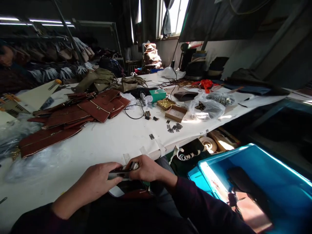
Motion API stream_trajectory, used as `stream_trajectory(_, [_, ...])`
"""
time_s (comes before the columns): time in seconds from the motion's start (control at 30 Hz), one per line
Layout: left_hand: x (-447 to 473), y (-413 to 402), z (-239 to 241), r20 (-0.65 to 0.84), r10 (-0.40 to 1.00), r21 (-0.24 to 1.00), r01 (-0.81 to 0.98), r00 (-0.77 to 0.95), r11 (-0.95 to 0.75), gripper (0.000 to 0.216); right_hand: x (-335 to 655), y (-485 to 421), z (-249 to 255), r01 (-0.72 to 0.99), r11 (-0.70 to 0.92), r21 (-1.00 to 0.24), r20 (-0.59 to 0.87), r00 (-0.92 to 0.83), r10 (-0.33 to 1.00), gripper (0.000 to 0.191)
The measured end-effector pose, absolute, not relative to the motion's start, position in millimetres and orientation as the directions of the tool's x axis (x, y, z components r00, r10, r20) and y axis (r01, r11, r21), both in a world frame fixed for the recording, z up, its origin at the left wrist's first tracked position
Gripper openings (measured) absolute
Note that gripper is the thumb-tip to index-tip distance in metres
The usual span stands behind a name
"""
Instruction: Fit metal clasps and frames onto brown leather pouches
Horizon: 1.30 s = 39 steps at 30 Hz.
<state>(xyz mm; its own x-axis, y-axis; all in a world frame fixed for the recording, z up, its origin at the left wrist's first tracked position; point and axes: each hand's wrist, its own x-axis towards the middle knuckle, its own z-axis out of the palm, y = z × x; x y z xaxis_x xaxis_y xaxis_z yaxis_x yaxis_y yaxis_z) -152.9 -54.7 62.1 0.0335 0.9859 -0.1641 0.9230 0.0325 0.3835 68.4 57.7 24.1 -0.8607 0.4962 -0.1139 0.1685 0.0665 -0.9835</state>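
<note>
My left hand (94, 184) and my right hand (145, 169) meet at the near edge of the white table (102, 143). Both pinch a small dark flat piece with a metal fitting (123, 172), left fingers on its left end, right fingers curled over its right end. A reddish-brown leather piece (135, 194) lies just below them in my lap, partly hidden by my arms.
Brown leather panels (73, 117) are stacked at the left. Small metal plates (174, 127), an open cardboard box (175, 113), a tray of gold fittings (165, 103), a green box (158, 95) and plastic bags (207, 107) lie mid-table. A blue plastic bin (280, 182) stands at my right.
</note>
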Motion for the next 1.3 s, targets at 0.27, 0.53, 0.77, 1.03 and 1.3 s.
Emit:
stream_trajectory(0.27, [-143.3,-66.6,16.7,-0.384,0.922,0.772,0.531,-0.051,0.351,0.035,72.1,91.8,33.7,0.316,0.240,-0.918,-0.185,-0.876,0.445,0.030])
stream_trajectory(0.53, [-109.3,-82.5,-14.2,-0.383,0.895,0.924,-0.096,-0.229,0.371,0.040,71.8,102.9,71.0,0.441,0.474,-0.762,-0.123,-0.817,0.563,0.032])
stream_trajectory(0.77, [-55.6,-78.4,-39.1,-0.504,0.761,0.785,-0.584,-0.408,0.208,0.050,23.9,104.6,74.5,0.528,0.775,-0.346,-0.120,-0.844,0.522,0.023])
stream_trajectory(1.03, [-51.6,-84.8,-65.3,-0.619,0.695,0.678,-0.696,-0.365,0.238,0.055,-34.2,96.4,59.4,0.379,0.917,-0.124,-0.333,-0.886,0.322,0.027])
stream_trajectory(1.3, [-56.6,-73.0,-59.2,-0.631,0.709,0.643,-0.724,-0.314,0.251,0.067,-53.0,105.0,47.8,0.359,0.929,-0.090,-0.323,-0.893,0.314,0.025])
